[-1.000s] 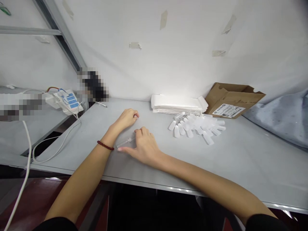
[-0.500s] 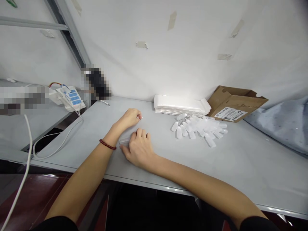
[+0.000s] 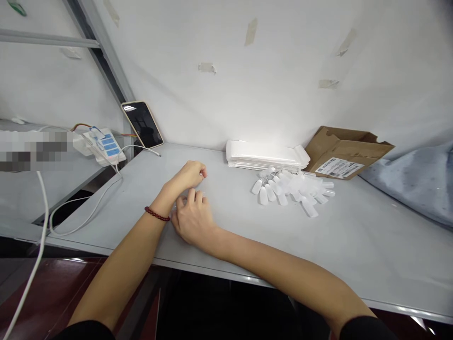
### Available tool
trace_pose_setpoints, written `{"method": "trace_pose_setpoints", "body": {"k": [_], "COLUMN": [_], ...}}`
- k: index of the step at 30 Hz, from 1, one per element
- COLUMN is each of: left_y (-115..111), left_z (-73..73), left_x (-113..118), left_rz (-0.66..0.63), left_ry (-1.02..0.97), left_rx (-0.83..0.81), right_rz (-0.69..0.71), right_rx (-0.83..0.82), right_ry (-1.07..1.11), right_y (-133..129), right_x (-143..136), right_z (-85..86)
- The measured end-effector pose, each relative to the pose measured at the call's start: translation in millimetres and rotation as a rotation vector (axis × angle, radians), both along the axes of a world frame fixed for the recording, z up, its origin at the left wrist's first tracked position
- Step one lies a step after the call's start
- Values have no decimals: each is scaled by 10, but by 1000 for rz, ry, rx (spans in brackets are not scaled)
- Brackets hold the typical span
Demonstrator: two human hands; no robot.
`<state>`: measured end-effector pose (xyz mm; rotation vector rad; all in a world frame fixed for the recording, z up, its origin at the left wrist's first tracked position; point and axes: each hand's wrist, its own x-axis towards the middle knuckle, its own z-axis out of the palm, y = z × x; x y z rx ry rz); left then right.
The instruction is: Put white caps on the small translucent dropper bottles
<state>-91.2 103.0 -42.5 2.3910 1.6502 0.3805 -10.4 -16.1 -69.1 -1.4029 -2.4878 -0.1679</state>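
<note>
plastic piece (image 3: 173, 207) mostly beneath right grip (image 3: 193, 212)

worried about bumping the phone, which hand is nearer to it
Left. The left hand is in front of the phone and to its right; the right hand is farther from it, closer to the near edge of the table.

A white wall (image 3: 276, 94), patched with tape (image 3: 251, 31), rises behind a grey table (image 3: 354, 245).
</note>
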Motion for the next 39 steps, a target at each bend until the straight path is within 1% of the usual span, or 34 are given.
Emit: {"method": "trace_pose_setpoints", "body": {"k": [3,8,11,13,15,16,17,18,19,22,25,28,32,33,35,37,39], "left_y": [-13,-17,-12,-23,-58,-86,-120,-159,-200,-314,-384,-425,-492,-513,-556,-588,-604], "left_z": [21,22,29,53,92,116,140,164,186,218,203,178,190,201,226,248,260], "left_x": [-2,-11,-9,10,55,88,127,170,217,349,446,513,586,599,614,617,613], "left_rz": [3,10,19,24,13,4,-11,-12,5,-21,-87,-111,-62,-63,-123,-204,-234], "left_ry": [0,-30,-65,-89,-229,-370,-554,-739,-873,-1095,-1199,-1212,-1188,-1155,-1049,-923,-809], "left_rx": [-7,-15,-20,-18,-50,-94,-168,-260,-356,-622,-776,-842,-871,-879,-874,-824,-752], "right_rz": [58,222,278,311,333,347,350,353,347,257,234,246,230,225,217,202,188], "right_rx": [45,58,68,103,176,214,247,270,283,298,337,367,365,372,394,403,394], "right_ry": [-34,-125,-154,-143,-96,-54,0,50,91,229,342,395,425,429,438,451,466], "right_y": [23,79,141,195,249,272,292,309,321,336,335,333,341,345,351,353,349], "right_x": [46,190,364,554,802,938,1076,1209,1331,1595,1701,1722,1737,1742,1748,1745,1737], "right_z": [-32,-24,-14,-22,-38,-46,-52,-55,-55,-32,10,53,86,87,82,70,58]}}
